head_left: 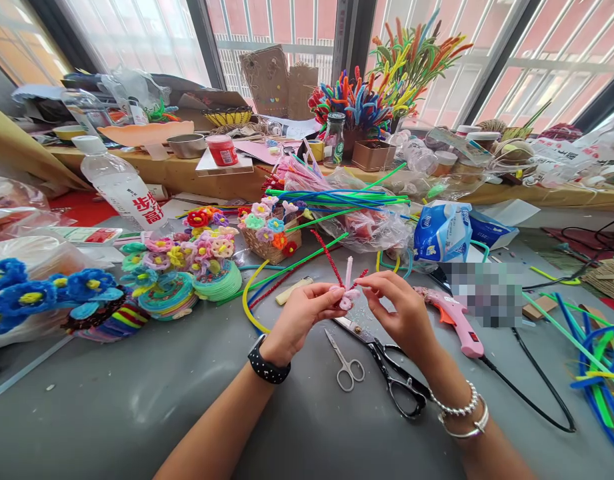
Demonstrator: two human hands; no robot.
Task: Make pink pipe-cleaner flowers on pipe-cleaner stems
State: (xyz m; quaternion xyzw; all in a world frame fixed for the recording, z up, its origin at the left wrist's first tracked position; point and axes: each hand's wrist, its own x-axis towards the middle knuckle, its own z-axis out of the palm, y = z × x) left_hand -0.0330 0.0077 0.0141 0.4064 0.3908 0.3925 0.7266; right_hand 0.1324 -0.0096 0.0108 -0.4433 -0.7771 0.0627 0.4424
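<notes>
Between the thumb and fingers of my left hand (pixel 307 308) is a small pink pipe cleaner flower (pixel 346 300), with a pale pink stem end (pixel 349 270) standing up from it. A glittery red pipe cleaner (pixel 328 258) runs through the flower in a V, one end long and the other short. My right hand (pixel 399 310) is closed in a pinch at the short red end, just right of the petals. Below the hands lie small silver scissors (pixel 345 363) and large black-handled scissors (pixel 394 373). A pink glue gun (pixel 457 320) rests beyond my right wrist.
Finished pipe cleaner flower pots (pixel 217 280) crowd the left, near a plastic bottle (pixel 121 183). Green pipe cleaners (pixel 347 199) lie over plastic bags behind the hands. A blue tissue pack (pixel 441 232) sits at right, and the glue gun's black cable (pixel 529 407) loops across the grey table.
</notes>
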